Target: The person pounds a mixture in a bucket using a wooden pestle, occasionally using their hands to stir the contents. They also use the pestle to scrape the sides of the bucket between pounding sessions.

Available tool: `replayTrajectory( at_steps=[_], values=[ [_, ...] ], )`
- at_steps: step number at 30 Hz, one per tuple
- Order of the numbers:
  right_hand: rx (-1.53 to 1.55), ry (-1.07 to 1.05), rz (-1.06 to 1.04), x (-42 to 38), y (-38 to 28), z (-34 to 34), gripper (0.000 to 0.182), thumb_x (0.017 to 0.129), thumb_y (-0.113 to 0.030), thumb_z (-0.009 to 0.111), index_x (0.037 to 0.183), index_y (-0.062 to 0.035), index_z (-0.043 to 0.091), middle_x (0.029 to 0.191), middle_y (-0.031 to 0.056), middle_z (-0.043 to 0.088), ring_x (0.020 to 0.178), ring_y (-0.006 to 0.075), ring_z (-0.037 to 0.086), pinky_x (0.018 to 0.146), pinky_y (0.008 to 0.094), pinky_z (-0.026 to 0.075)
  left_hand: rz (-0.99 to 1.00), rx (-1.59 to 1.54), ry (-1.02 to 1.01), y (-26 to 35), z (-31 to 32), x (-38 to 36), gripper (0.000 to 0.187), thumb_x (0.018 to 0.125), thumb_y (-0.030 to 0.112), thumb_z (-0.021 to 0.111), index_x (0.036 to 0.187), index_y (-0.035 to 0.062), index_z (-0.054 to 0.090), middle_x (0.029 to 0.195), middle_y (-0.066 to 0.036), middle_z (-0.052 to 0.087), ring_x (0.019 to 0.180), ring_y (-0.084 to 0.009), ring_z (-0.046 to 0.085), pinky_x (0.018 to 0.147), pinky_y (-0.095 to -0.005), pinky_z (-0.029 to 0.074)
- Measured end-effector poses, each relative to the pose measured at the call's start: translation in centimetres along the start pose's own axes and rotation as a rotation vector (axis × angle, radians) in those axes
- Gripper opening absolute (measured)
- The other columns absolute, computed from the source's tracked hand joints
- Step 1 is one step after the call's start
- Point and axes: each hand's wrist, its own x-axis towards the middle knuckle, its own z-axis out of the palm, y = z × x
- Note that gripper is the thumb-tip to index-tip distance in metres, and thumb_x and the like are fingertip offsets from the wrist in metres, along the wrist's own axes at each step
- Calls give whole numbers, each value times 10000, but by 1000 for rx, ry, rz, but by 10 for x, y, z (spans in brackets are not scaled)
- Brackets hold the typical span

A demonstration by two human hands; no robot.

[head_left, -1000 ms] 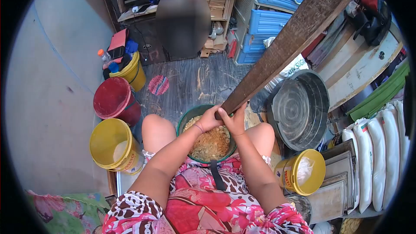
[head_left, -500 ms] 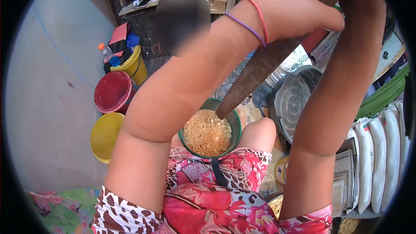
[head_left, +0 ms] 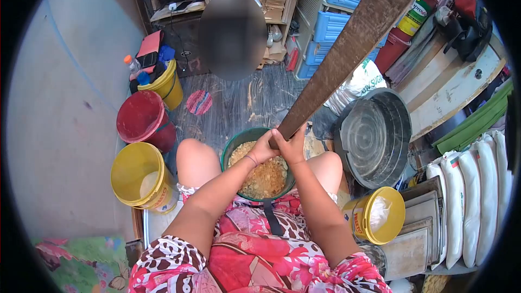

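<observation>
A long, dark wooden pole [head_left: 353,43] slants from the upper right down to a green bucket [head_left: 228,152] between the person's knees. Near the pole's narrow lower end, my left hand [head_left: 263,149] and my right hand [head_left: 292,145] are closed round it, side by side just above the bucket. Crumbly yellow-brown material [head_left: 260,176] lies inside the bucket. The lowest tip of the pole is partly covered by the fingers.
Yellow buckets [head_left: 127,176] and a red bucket [head_left: 142,116] stand at the left. At the right are a large black basin [head_left: 374,138], a yellow bucket [head_left: 386,217] and stacked white sacks [head_left: 472,195]. Blue drawers [head_left: 331,27] stand behind.
Both hands have come down from high up at the upper right to just over the bucket. The pole now reaches up and away, with the grip at its narrow end.
</observation>
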Motion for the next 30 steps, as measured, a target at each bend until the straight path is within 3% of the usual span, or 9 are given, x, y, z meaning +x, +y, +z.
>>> replayTrajectory(
  at_steps=[4, 10, 15, 17, 19, 21, 23, 25, 30],
  values=[
    [-141, 51, -145, 4, -16, -3, 760, 697, -287, 776, 1220, 8, 311, 1147, 154, 413, 1053, 240, 440, 900, 365, 373, 274, 141, -60, 74, 14, 8, 706, 676, 85, 742, 1292, 25, 405, 1169, -87, 563, 1059, -157, 529, 932, -319, 428],
    [-249, 273, -700, 89, -266, -7, 816, 700, -281, 779, 1296, 24, 313, 1107, 110, 522, 999, 200, 521, 877, 341, 418, 669, 367, -82, 288, 20, 12, 804, 583, 212, 785, 1270, -1, 425, 1155, -194, 579, 1070, -280, 577, 912, -366, 453],
    [-36, -26, -930, 140, -385, 3, 455, 788, -352, 635, 1055, 12, 576, 895, 93, 617, 758, 135, 588, 671, 271, 468, 1057, 448, -221, 437, 32, 4, 277, 680, 55, 624, 925, -59, 558, 673, -83, 612, 611, -157, 596, 576, -282, 480],
    [136, -260, -782, 150, -391, -18, 478, 803, -382, 619, 1058, 20, 577, 896, 97, 620, 739, 146, 598, 670, 268, 475, 1081, 297, -152, 432, 42, 14, 227, 681, 66, 596, 866, -63, 575, 600, -89, 598, 574, -161, 592, 556, -279, 474],
    [215, 481, -398, 130, -395, 21, 501, 809, -410, 604, 1069, 17, 575, 873, 91, 617, 738, 159, 605, 669, 268, 482, 693, 309, 22, 390, 36, 30, 489, 617, 112, 745, 1053, 17, 545, 893, -48, 631, 786, -109, 585, 662, -273, 493],
    [-177, 346, -578, 131, -225, -25, 703, 771, -171, 681, 1344, 8, 316, 1281, 167, 452, 1106, 245, 496, 951, 392, 384, 757, 161, 54, 270, 30, 35, 667, 630, 107, 749, 1224, 23, 460, 1140, -97, 578, 1049, -169, 545, 912, -336, 434],
    [-197, 47, -347, 54, -29, -12, 856, 689, -310, 767, 1324, -11, 278, 1246, 137, 420, 1132, 230, 424, 976, 388, 337, 364, -2, 93, 111, 20, 15, 730, 688, 152, 737, 1321, 26, 395, 1227, -120, 535, 1109, -183, 518, 949, -323, 407],
    [110, 40, 98, -5, 23, 13, 812, 676, -200, 790, 1292, -13, 294, 1161, 110, 456, 1093, 224, 458, 957, 373, 365, 84, 70, -3, -17, 0, 10, 664, 692, 55, 719, 1288, 58, 425, 1185, -78, 549, 1053, -170, 527, 927, -314, 422],
    [-27, -135, 73, -8, 2, -14, 710, 718, -201, 762, 1233, -25, 306, 1120, 109, 466, 1029, 215, 492, 900, 353, 405, 29, 79, -79, 0, -5, 0, 649, 657, 116, 763, 1226, 53, 458, 1131, -85, 567, 1030, -178, 537, 905, -325, 431]
  ],
)
